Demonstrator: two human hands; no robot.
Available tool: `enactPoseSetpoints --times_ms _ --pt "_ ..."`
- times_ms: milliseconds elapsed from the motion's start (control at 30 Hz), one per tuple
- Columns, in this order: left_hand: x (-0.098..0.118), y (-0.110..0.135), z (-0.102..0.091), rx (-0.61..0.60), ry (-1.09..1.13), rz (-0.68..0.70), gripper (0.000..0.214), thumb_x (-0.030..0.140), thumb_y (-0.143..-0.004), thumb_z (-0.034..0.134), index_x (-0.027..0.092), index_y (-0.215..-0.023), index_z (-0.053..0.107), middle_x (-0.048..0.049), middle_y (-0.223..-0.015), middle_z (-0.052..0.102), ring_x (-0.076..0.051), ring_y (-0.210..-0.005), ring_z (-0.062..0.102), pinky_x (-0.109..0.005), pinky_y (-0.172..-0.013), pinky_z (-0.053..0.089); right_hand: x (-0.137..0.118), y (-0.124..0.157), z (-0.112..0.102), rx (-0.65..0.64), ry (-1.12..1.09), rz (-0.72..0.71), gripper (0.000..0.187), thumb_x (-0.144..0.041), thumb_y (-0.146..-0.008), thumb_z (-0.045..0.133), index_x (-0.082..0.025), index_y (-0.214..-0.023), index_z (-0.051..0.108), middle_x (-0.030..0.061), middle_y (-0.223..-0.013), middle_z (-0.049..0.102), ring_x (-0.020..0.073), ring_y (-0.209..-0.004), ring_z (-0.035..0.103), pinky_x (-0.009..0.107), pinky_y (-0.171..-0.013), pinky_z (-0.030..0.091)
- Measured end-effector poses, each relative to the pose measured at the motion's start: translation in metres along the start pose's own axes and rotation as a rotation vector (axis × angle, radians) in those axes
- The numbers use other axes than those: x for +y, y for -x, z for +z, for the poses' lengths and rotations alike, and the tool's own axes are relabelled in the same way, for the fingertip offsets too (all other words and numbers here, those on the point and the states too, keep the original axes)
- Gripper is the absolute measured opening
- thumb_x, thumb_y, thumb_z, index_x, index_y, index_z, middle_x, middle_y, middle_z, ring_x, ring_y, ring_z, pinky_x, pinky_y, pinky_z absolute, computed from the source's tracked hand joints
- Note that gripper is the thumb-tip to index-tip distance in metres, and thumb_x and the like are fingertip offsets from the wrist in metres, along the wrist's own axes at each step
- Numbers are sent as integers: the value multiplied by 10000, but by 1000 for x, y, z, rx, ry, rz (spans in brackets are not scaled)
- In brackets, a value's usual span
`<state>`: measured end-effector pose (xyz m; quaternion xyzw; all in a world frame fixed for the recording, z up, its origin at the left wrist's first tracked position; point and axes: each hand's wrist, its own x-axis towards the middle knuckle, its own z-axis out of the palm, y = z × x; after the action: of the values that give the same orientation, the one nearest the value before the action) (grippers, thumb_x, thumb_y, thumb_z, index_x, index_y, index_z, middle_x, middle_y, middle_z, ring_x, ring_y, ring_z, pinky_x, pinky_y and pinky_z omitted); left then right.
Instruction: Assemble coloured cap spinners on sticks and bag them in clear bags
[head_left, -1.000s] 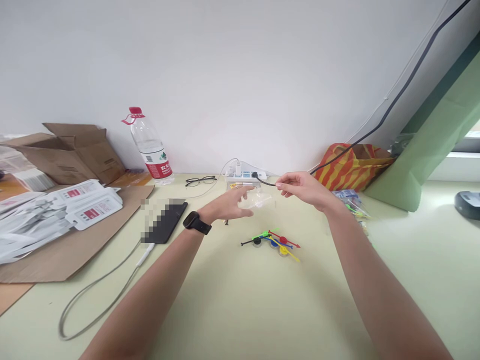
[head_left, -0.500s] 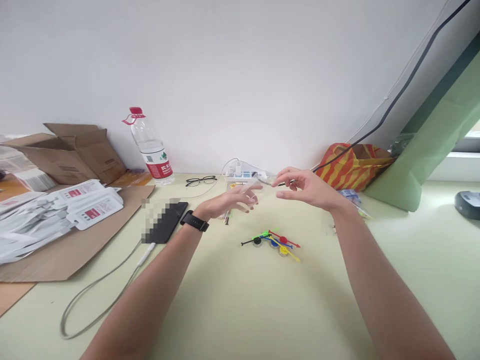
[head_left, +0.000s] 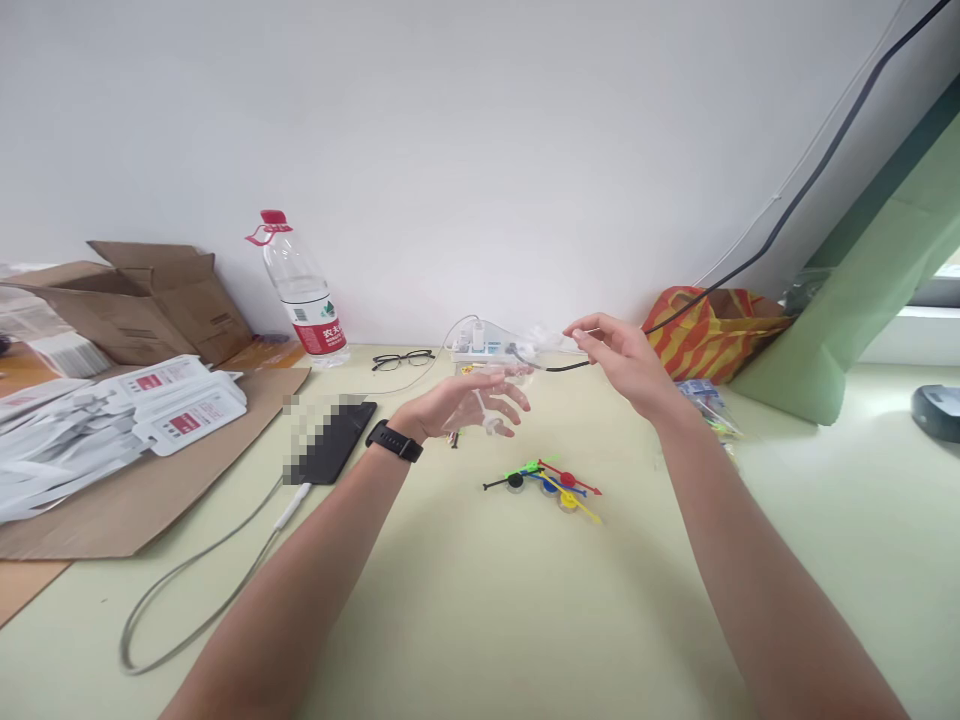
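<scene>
My left hand (head_left: 472, 402), with a dark watch on its wrist, is half open, palm up. A whitish arrow-like spinner (head_left: 489, 420) lies against its palm and fingers, partly blurred. My right hand (head_left: 611, 352) is raised to the right, thumb and forefinger pinched on a crumpled clear plastic bag (head_left: 551, 340). Below both hands, several coloured arrow spinners lie bunched on the table: a black one (head_left: 515, 480), a green one (head_left: 531, 467), a red one (head_left: 568, 480), a blue one (head_left: 550, 485) and a yellow one (head_left: 569, 501), on clear round bases.
Behind the hands are a power strip (head_left: 480, 346) and glasses (head_left: 403, 359). At left stand a water bottle (head_left: 319, 315), a cardboard box (head_left: 187, 310), white packaging (head_left: 105, 420) and a dark phone (head_left: 337, 450) with a cable. A red-yellow bag (head_left: 675, 330) and small packets (head_left: 709, 400) are at right.
My right hand has moved slightly right and up and closed on the clear bag. My left hand has turned its palm up, with the whitish spinner in it. The coloured spinners have not moved.
</scene>
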<state>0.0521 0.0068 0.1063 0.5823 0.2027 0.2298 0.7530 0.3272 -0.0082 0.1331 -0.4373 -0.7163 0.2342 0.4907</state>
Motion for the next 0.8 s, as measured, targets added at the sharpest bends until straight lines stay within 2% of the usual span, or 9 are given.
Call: enactPoseSetpoints --times_ms 67,133,300,400,500,567,633,733,800 --pt "1 0 -3 36 30 61 634 475 -929 596 219 -1501 499 -172 -1217 667 -291 -1030 649 -504 -947 509 11 -2 0 71 55 68 272 -460 -944 576 -224 -1019 689 61 -1132 708 202 -960 603 310 -793 463" --pt "2 1 -4 80 50 109 637 494 -929 564 230 -1505 496 -167 -1247 657 -289 -1042 643 -498 -961 504 19 -2 1 -2 112 139 254 -437 -926 590 -212 -985 690 55 -1071 715 189 -883 604 296 -738 454" --pt "8 2 3 156 11 210 665 500 -892 528 220 -1494 505 -158 -1257 637 -296 -1079 623 -466 -963 498 17 6 25 -688 135 104 208 -367 -872 654 -204 -964 744 45 -963 733 192 -829 629 276 -679 469" --pt "12 -1 17 118 -108 267 698 414 -841 606 257 -1510 486 -132 -1243 639 -280 -1068 614 -442 -945 491 11 13 51 -928 148 49 210 -360 -827 717 -219 -973 771 47 -985 734 211 -882 638 284 -726 492" --pt "15 -4 37 33 -231 203 729 358 -796 647 264 -1503 497 -121 -1216 644 -280 -1047 616 -444 -931 489 14 21 69 -1008 248 112 239 -404 -767 783 -264 -961 789 46 -1047 712 236 -939 635 284 -696 491" --pt "19 -5 51 -1 -238 190 688 371 -801 628 236 -1470 538 -129 -1197 650 -292 -1062 612 -433 -907 492 18 25 74 -1022 306 176 238 -414 -742 801 -290 -945 793 37 -1044 704 236 -918 631 280 -657 483" --pt "22 -5 62 -51 -209 194 764 364 -775 641 248 -1514 485 -131 -1202 657 -300 -1048 619 -438 -879 502 23 26 75 -1019 330 222 216 -415 -753 790 -304 -938 793 28 -988 708 228 -877 625 278 -637 475" --pt "24 -3 63 -91 -144 185 834 360 -738 659 249 -1538 452 -134 -1197 664 -294 -987 638 -442 -839 514 26 25 72 -1002 321 223 175 -387 -781 762 -292 -925 789 25 -941 709 215 -846 622 272 -638 473" --pt "22 -3 56 -17 -102 195 786 374 -760 637 212 -1514 480 -147 -1197 665 -305 -1037 630 -438 -851 510 27 23 72 -1009 300 187 153 -352 -785 754 -260 -904 784 32 -938 709 205 -840 625 264 -640 470"
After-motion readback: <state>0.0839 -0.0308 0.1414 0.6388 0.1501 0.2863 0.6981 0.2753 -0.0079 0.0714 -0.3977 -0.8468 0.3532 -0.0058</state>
